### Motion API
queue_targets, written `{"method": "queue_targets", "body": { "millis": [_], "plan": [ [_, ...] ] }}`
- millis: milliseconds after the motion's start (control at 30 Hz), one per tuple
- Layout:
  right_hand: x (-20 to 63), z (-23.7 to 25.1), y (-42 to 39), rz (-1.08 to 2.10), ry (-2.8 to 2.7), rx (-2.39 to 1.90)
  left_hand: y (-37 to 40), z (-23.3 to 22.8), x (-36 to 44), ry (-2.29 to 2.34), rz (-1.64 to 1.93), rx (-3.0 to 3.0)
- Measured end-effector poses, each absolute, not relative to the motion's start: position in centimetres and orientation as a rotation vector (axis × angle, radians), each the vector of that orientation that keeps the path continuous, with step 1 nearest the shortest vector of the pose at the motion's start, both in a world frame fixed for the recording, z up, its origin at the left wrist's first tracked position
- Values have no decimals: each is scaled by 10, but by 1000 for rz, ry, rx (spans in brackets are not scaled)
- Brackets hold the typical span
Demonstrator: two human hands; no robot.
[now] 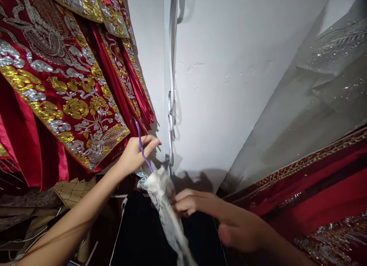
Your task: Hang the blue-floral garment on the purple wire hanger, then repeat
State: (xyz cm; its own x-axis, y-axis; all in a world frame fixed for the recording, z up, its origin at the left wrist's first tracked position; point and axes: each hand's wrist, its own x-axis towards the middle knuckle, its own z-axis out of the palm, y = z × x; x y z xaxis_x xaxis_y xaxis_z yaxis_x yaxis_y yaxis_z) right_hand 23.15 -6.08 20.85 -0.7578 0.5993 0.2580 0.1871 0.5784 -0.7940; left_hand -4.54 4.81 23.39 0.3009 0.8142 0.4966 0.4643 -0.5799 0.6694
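Note:
My left hand [137, 153] is raised and pinches a purple hanger hook [141, 145] from which a pale, patterned garment [164, 205] hangs down, bunched and narrow. My right hand [206, 214] reaches in from the lower right, blurred, with its fingertips on the side of that pale garment just below the hanger. Both hands are in front of a white wall corner [169, 105].
Red robes with gold and silver embroidery [65, 86] hang at the upper left. A dark garment [143, 235] hangs below the hands. At the right are a clear garment cover [321, 90] and red fabric with gold trim [315, 182].

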Motion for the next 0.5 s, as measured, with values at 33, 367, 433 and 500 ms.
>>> {"method": "queue_targets", "body": {
  "millis": [33,367,433,500],
  "plan": [
    [231,211,-53,1034,-2329,-635,46,229,-44,1078,1237,2121],
    [161,142,21,-199,-2120,-877,-7,234,7,512,1382,1384],
    [164,150,23,-216,-2080,-893,-1,235,-1,484,1379,1367],
    [176,168,28,-242,-2067,-933,17,230,-17,558,1396,1315]
  ]
}}
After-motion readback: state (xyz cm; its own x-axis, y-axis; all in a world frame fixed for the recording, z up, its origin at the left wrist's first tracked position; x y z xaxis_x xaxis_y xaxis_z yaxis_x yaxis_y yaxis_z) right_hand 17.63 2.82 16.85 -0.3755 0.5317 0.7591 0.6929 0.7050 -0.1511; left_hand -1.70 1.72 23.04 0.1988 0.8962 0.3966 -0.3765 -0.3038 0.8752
